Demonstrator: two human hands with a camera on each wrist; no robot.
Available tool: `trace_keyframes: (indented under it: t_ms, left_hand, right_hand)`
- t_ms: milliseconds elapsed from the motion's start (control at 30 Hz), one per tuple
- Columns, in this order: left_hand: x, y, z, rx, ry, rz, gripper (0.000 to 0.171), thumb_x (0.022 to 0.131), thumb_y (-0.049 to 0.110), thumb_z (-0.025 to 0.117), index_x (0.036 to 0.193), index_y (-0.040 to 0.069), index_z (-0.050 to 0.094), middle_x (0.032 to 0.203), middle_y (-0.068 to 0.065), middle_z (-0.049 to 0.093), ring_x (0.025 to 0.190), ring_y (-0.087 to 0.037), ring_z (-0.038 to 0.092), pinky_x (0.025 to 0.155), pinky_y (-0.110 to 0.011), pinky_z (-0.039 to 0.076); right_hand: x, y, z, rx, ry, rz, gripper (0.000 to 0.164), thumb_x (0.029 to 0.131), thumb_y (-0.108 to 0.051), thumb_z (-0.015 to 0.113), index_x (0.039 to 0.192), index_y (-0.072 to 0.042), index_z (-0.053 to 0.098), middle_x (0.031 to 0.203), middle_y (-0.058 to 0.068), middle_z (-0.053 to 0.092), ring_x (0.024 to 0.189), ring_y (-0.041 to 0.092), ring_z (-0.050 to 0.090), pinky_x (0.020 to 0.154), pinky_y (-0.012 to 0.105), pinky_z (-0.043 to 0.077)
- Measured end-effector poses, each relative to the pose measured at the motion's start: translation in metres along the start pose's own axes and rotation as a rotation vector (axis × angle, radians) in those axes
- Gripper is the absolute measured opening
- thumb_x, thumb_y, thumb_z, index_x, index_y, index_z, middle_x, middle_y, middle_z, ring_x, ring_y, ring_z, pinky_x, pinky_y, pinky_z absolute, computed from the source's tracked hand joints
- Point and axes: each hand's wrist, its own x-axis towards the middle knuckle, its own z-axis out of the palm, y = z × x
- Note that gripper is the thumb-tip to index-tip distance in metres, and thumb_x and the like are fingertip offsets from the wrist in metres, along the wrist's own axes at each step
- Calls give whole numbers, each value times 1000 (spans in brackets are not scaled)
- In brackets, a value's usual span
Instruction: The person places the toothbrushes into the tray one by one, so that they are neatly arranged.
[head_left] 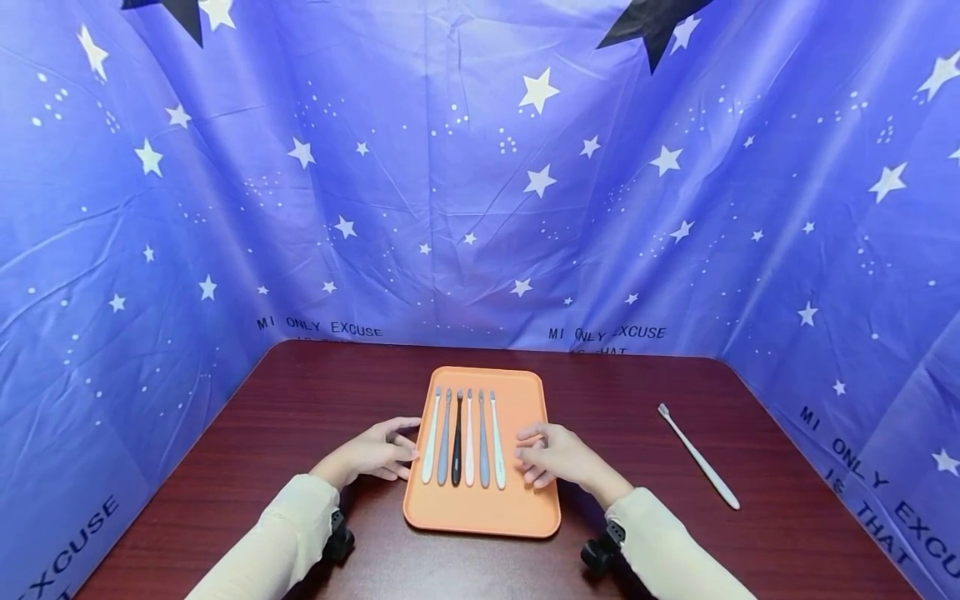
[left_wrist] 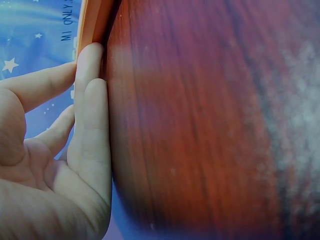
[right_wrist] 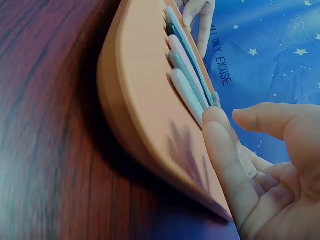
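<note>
An orange tray (head_left: 480, 518) lies on the table, bearing a row of several toothbrushes side by side, heads toward the far end. From the left come a whitish toothbrush (head_left: 431, 446), a grey-blue toothbrush (head_left: 444, 446), a black toothbrush (head_left: 457, 446), a pink toothbrush (head_left: 470, 446), another grey-blue one and a pale mint toothbrush (head_left: 498, 450). My left hand (head_left: 378, 450) is at the tray's left side, extended fingertips right at its rim. Loosely bent, the fingers of my right hand (head_left: 558, 457) hover over the tray's right part beside the mint toothbrush, holding nothing.
A lone white toothbrush (head_left: 701, 458) lies slantwise on the dark red-brown table (head_left: 330, 375), right of the tray. Blue star-printed cloth (head_left: 480, 208) hangs around the table's back and sides.
</note>
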Motion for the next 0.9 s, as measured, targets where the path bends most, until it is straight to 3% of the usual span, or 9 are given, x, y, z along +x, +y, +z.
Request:
trace_keyframes:
  t_ms: [533, 900]
  left_hand:
    - [-1, 1, 2, 0, 12, 3, 69, 91, 11, 69, 152, 5, 38, 107, -8, 66, 77, -25, 73, 67, -37, 55]
    - [-3, 4, 2, 3, 10, 0, 69, 91, 10, 69, 152, 5, 37, 107, -8, 66, 77, -25, 73, 68, -37, 55]
  right_hand:
    - [-21, 11, -36, -32, 22, -20, 42, 95, -11, 68, 125, 14, 53, 82, 14, 66, 64, 22, 69, 56, 38, 58]
    - [-44, 23, -76, -65, 39, -16, 45, 96, -14, 67, 127, 14, 51, 82, 14, 66, 69, 22, 67, 57, 38, 57]
